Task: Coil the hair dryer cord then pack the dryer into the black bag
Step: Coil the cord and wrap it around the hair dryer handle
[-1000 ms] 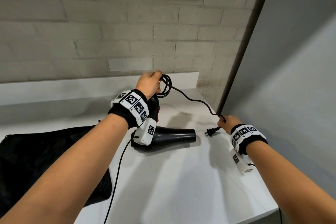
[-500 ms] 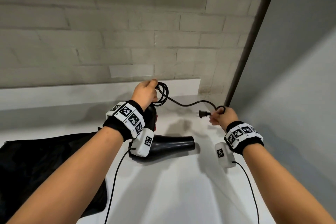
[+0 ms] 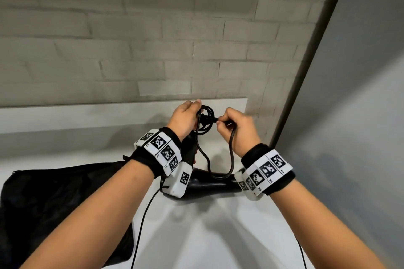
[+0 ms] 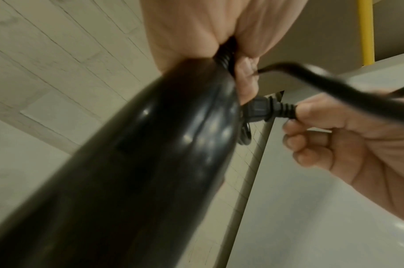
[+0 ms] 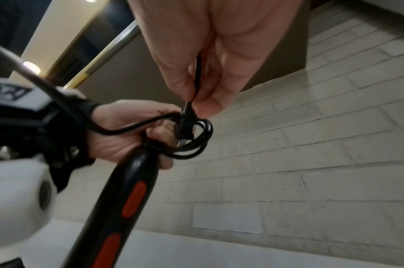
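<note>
The black hair dryer (image 3: 209, 183) lies with its barrel on the white counter (image 3: 207, 236), handle (image 5: 130, 183) raised, with red switches. My left hand (image 3: 185, 116) grips the handle's top together with the coiled black cord (image 3: 206, 121). My right hand (image 3: 235, 125) pinches the cord just behind the plug (image 4: 263, 108) and holds the plug against the coil (image 5: 196, 137). A slack loop of cord (image 3: 220, 166) hangs between my hands down to the barrel. The black bag (image 3: 54, 203) lies flat at the left, partly under my left forearm.
A brick wall (image 3: 153, 39) rises behind the counter's raised back ledge (image 3: 87, 113). A grey panel (image 3: 349, 116) closes the right side. Thin black wrist-camera cables (image 3: 142, 225) trail over the counter's front part.
My right hand has lifted the plug off the counter and carried it left, up to the coil in my left hand. The stretched cord has gone slack into a hanging loop.
</note>
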{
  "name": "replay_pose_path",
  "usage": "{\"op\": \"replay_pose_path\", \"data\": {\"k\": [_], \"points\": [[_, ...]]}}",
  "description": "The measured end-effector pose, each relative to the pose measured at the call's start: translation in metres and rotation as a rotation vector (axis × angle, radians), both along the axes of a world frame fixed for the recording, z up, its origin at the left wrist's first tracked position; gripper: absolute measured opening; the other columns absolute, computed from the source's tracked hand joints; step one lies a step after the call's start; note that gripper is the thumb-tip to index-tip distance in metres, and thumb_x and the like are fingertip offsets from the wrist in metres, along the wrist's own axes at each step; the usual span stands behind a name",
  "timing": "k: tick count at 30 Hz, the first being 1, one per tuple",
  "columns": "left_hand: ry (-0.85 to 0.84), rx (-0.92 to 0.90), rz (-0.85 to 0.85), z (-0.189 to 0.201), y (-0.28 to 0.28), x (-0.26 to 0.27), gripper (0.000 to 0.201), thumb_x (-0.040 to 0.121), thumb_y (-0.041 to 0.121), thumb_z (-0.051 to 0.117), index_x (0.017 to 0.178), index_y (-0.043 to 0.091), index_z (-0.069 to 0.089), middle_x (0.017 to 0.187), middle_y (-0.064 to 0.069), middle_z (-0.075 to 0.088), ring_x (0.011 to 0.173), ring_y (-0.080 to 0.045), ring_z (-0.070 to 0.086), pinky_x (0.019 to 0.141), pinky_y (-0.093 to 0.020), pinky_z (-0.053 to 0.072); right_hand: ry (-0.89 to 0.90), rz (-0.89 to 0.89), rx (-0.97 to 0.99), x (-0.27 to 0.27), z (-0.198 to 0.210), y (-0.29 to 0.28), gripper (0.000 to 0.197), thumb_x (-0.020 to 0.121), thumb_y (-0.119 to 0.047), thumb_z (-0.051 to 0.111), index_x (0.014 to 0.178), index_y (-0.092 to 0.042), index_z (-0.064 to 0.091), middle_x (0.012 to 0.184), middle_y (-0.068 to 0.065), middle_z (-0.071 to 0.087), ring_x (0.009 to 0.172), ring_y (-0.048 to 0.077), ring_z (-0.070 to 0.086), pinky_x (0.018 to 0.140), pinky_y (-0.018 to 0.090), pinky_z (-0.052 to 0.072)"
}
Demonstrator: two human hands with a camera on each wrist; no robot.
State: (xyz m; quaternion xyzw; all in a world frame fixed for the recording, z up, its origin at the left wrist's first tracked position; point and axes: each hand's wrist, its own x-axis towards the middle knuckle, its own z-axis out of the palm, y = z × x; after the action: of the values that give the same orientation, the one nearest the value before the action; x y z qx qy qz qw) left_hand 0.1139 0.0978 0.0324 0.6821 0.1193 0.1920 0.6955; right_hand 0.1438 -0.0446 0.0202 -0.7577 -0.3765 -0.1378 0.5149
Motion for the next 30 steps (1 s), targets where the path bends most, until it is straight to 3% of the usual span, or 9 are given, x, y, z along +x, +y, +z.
{"op": "replay_pose_path", "data": {"k": [8,12,16,19,21,23,25,27,30], "points": [[-0.006,-0.030,-0.167,0.003,-0.011,-0.005,0.033,0.097,0.019,0.040,0.064,0.017,0.034,0.046,0.004,0.034,0.030,-0.002,0.027,0.032,-0.013,0.022,-0.376,-0.094,-0.378,-0.003,-0.008,0.019,0.007,0.074,0.001,0.058,0.082,0.002,0.057,0.080,0.020,0.061,0.079,0.033,0.056,0.065,0.038,0.049],[0.038,0.007,-0.177,0.004,-0.011,-0.007,0.033,0.096,0.024,0.041,0.064,0.016,0.038,0.056,-0.003,0.031,0.031,-0.004,0.028,0.033,-0.014,0.023,-0.111,-0.218,-0.078,0.006,-0.006,0.022,0.026,0.079,-0.008,0.061,0.099,0.000,0.048,0.087,0.006,0.047,0.077,0.019,0.045,0.067,0.024,0.036],[0.042,-0.006,-0.210,0.005,-0.012,-0.008,0.031,0.097,0.023,0.039,0.068,0.014,0.044,0.055,-0.003,0.030,0.030,-0.003,0.027,0.033,-0.012,0.021,0.078,-0.003,-0.081,0.011,-0.005,0.025,0.032,0.084,0.004,0.045,0.115,-0.002,0.052,0.098,0.004,0.059,0.090,0.019,0.059,0.080,0.011,0.045],[0.028,-0.056,-0.198,0.007,-0.011,-0.007,0.033,0.097,0.023,0.039,0.068,0.011,0.047,0.044,0.001,0.041,0.027,-0.003,0.030,0.031,-0.010,0.023,0.161,0.096,-0.163,0.016,-0.005,0.023,0.026,0.087,-0.002,0.042,0.112,-0.005,0.051,0.082,-0.001,0.060,0.069,0.004,0.057,0.064,0.002,0.041],[0.027,-0.116,-0.162,0.009,-0.009,-0.006,0.035,0.098,0.022,0.038,0.066,0.009,0.046,0.039,0.005,0.045,0.025,-0.002,0.029,0.030,-0.010,0.021,0.192,0.135,-0.235,0.022,-0.009,0.017,0.019,0.084,-0.022,0.046,0.100,-0.012,0.049,0.070,-0.006,0.053,0.059,-0.002,0.051,0.057,0.007,0.039],[0.028,-0.144,-0.117,0.011,-0.005,-0.005,0.035,0.098,0.023,0.039,0.068,0.007,0.046,0.034,0.006,0.045,0.024,-0.001,0.026,0.029,-0.010,0.020,0.205,0.159,-0.331,0.030,-0.015,0.006,0.023,0.082,-0.032,0.049,0.096,-0.013,0.050,0.076,0.002,0.056,0.069,0.009,0.054,0.067,0.018,0.040],[0.028,-0.152,-0.090,0.012,-0.001,-0.005,0.035,0.098,0.023,0.038,0.069,0.005,0.047,0.028,0.007,0.040,0.023,-0.001,0.024,0.029,-0.010,0.019,0.180,0.103,-0.472,0.044,-0.025,-0.011,0.020,0.091,-0.027,0.046,0.100,-0.010,0.054,0.086,0.013,0.060,0.081,0.025,0.055,0.074,0.030,0.040],[0.031,-0.167,-0.091,0.013,0.002,-0.006,0.035,0.098,0.022,0.038,0.068,0.005,0.046,0.026,0.007,0.039,0.023,-0.001,0.023,0.029,-0.010,0.019,0.149,-0.037,-0.592,0.065,-0.037,-0.032,0.020,0.096,-0.021,0.039,0.097,-0.009,0.055,0.090,0.015,0.062,0.084,0.026,0.055,0.076,0.032,0.040],[0.072,-0.103,-0.098,0.012,0.002,-0.006,0.039,0.098,0.027,0.037,0.067,0.007,0.049,0.026,0.005,0.038,0.023,-0.003,0.029,0.031,-0.012,0.024,0.313,-0.222,-0.773,0.083,-0.055,-0.058,0.021,0.094,-0.015,0.036,0.084,-0.012,0.054,0.092,0.019,0.060,0.091,0.032,0.057,0.073,0.029,0.037]]}}
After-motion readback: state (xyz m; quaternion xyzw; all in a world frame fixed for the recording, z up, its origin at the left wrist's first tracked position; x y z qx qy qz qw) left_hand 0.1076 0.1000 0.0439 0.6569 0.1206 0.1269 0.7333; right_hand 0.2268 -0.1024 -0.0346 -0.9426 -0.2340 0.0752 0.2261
